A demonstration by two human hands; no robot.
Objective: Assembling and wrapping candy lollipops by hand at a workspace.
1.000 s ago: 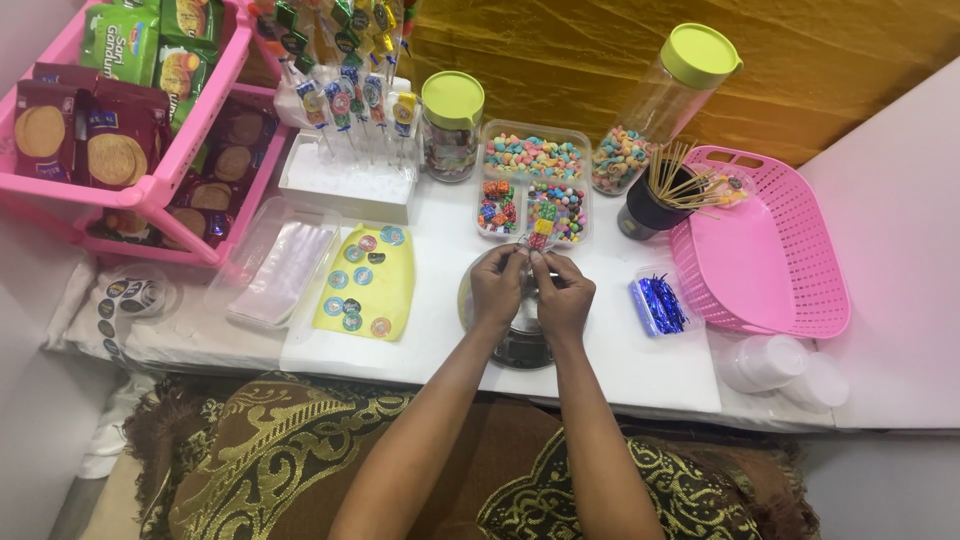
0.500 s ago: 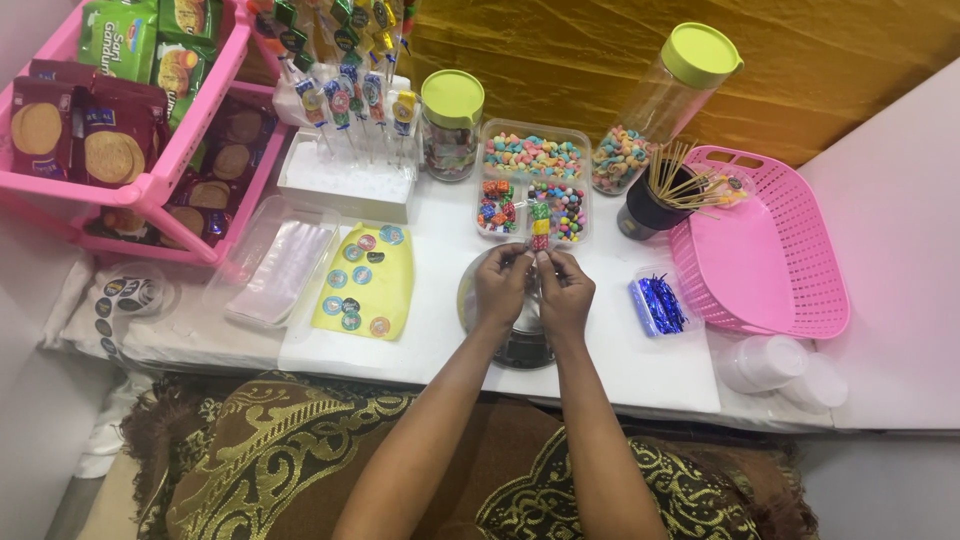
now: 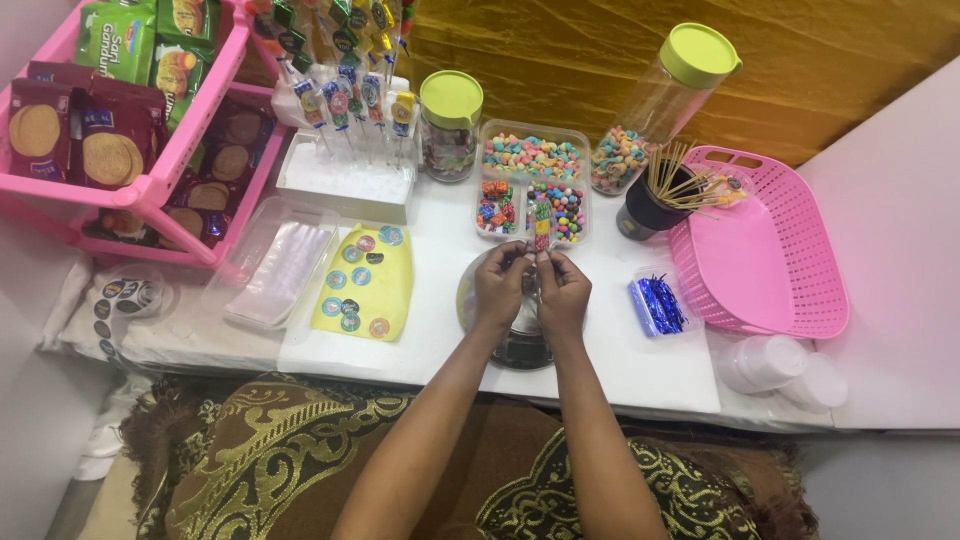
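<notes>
A: Setting?
B: Smooth white surface (image 3: 440,330); perforated pink plastic basket (image 3: 770,260) on its right.
A: Hands?
B: Left hand (image 3: 500,288) and right hand (image 3: 562,292) over the round scale (image 3: 520,345); fingers pinched shut on a skewer of coloured candies (image 3: 541,228).

Left hand (image 3: 500,285), right hand (image 3: 563,290) fingertips together

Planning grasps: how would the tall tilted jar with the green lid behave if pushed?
The tall jar already leans, so it would probably tip or slide. Candy fills only its bottom, so likely light up top. Its clear smooth wall may be slippery.
</notes>
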